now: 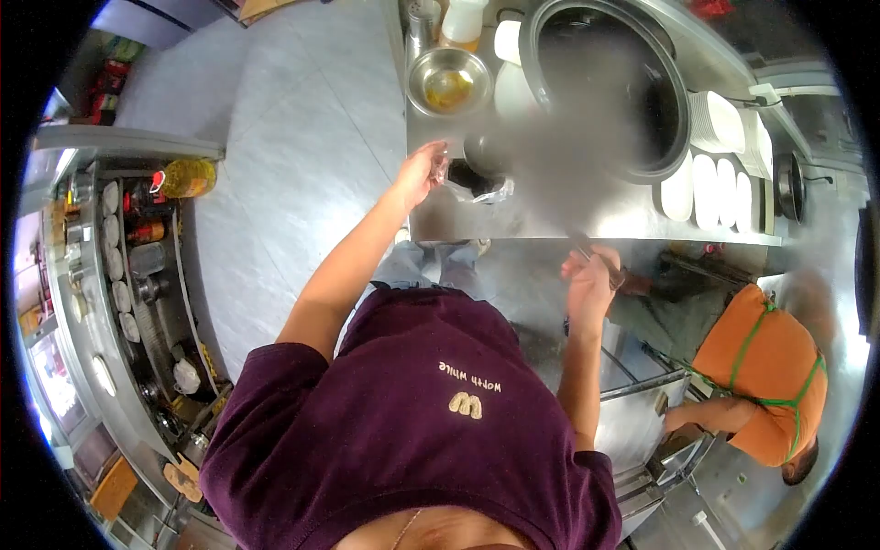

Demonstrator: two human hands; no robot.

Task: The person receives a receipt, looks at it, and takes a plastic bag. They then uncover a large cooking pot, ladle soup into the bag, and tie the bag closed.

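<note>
At the steel counter's left edge, my left hand (422, 174) is closed on the rim of a clear plastic bag (500, 191) with something dark inside. My right hand (591, 275), in front of the counter edge, is wrapped round a thin metal handle (579, 244). That handle runs up toward a blurred area over the counter; a dark rounded shape (486, 151) at the bag's mouth may be its ladle end. Behind stands a large black pot (674, 101) with dark contents, partly hidden by the blur. A steel bowl (449, 81) with yellow liquid sits beyond my left hand.
White dishes (704, 191) stand in rows at the counter's (642, 225) right. White containers (463, 23) are at the back. A co-worker in orange (761, 348) bends at the lower right, near a metal cabinet. Shelves with an oil bottle (188, 179) line the left.
</note>
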